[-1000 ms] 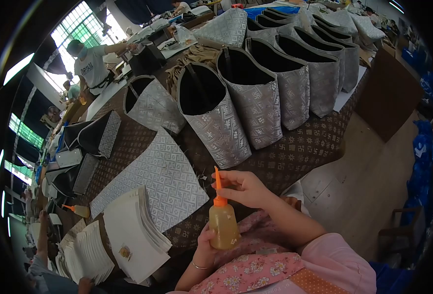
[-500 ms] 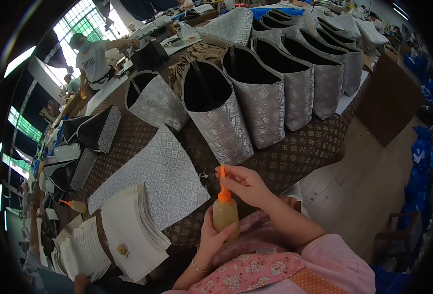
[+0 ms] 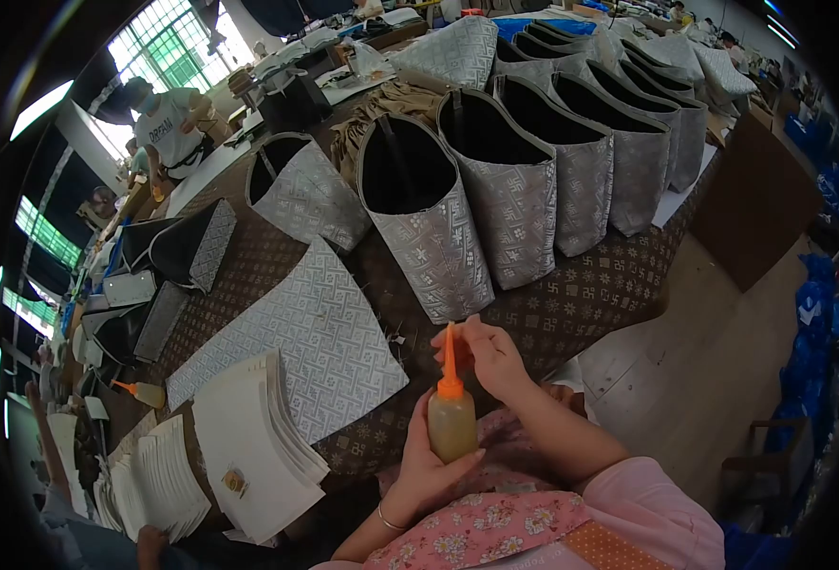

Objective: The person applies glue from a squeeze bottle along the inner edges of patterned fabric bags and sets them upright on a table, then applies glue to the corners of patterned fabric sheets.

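Note:
My left hand (image 3: pixel 431 472) is wrapped round a squeeze bottle (image 3: pixel 452 426) of yellowish liquid, held upright in front of my apron. Its tall orange nozzle (image 3: pixel 450 366) points up. Beside the nozzle tip, my right hand (image 3: pixel 495 359) is closed with curled fingers; whatever may be between them is too small to make out. Beyond my hands, the nearest silver-patterned open bag body (image 3: pixel 433 261) stands on the table. Left of the bottle lies a flat silver-patterned panel (image 3: pixel 315 332).
More patterned bag bodies (image 3: pixel 524 209) stand in rows to the right. Stacked pale sheets (image 3: pixel 248 446) and a second orange-tipped bottle (image 3: pixel 150 394) lie at left. A brown board (image 3: pixel 756 204) leans at the right table edge. Another person (image 3: pixel 168 133) stands across the table.
The bottle and my left hand have moved slightly right. My right hand has shifted right too, its fingers drawn off the nozzle's front. The person across the table has pulled back an outstretched arm.

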The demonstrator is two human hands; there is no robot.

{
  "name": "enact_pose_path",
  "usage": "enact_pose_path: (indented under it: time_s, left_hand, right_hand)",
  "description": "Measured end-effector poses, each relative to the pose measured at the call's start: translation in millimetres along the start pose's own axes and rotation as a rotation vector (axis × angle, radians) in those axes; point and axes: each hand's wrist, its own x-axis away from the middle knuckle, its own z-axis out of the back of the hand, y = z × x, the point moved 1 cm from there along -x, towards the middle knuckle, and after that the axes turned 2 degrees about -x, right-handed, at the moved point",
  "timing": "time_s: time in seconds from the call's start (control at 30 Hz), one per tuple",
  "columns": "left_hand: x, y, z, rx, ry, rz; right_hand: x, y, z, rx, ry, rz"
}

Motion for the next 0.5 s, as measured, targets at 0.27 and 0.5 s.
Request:
enact_pose_path:
  time_s: [0.27, 0.5]
  left_hand:
    - [3, -3, 1, -0.05, 0.014, -0.048]
    - [2, 2, -3, -0.047, -0.042, -0.03]
  right_hand:
    - [-2, 10, -1, 0.473, 0.065, 0.375]
    - [-8, 3, 17, 0.211, -0.116, -0.003]
